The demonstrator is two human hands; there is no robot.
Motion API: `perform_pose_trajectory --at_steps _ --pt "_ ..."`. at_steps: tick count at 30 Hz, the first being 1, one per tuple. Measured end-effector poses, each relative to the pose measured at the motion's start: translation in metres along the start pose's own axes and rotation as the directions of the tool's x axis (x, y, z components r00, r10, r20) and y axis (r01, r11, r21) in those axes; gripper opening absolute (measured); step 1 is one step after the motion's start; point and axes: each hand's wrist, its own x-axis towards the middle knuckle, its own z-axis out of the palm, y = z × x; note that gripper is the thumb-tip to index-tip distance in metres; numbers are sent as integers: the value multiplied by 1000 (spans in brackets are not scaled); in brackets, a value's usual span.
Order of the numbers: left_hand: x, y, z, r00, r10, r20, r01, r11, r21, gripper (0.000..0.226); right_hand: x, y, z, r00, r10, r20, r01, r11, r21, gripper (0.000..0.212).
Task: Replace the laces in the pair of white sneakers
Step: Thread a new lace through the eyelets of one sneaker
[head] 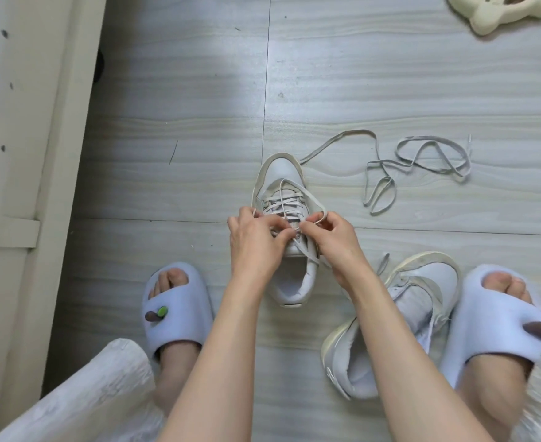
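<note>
A white sneaker (pixel 282 173) stands upright on the floor in the middle, toe pointing away from me, with a pale lace (pixel 283 204) crossed through its eyelets. My left hand (pixel 255 242) pinches one end of that lace at the upper eyelets. My right hand (pixel 334 237) pinches the other end, which loops out to the right. The second white sneaker (pixel 412 301) lies tilted by my right foot, partly behind my right forearm. Loose laces (pixel 419 164) lie tangled on the floor to the right of the first sneaker.
My feet wear pale blue slippers, one at the left (pixel 180 311) and one at the right (pixel 492 317). A cream bear-shaped dish (pixel 499 11) lies at the top right. White furniture (pixel 23 154) runs along the left side.
</note>
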Motion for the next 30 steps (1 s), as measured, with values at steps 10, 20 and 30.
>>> perform_pose_trajectory --at_steps 10,20,30 --pt "3 -60 -50 879 -464 109 67 -106 -992 33 -1 -1 -8 999 34 3 -34 996 -82 11" --pt "-35 -63 -7 986 -33 166 84 947 -310 15 -25 13 -4 990 -104 -96 59 919 -390 16" --pt "-80 -77 1 976 -45 211 53 998 -32 48 -89 40 -7 997 -78 -17 39 656 -754 54"
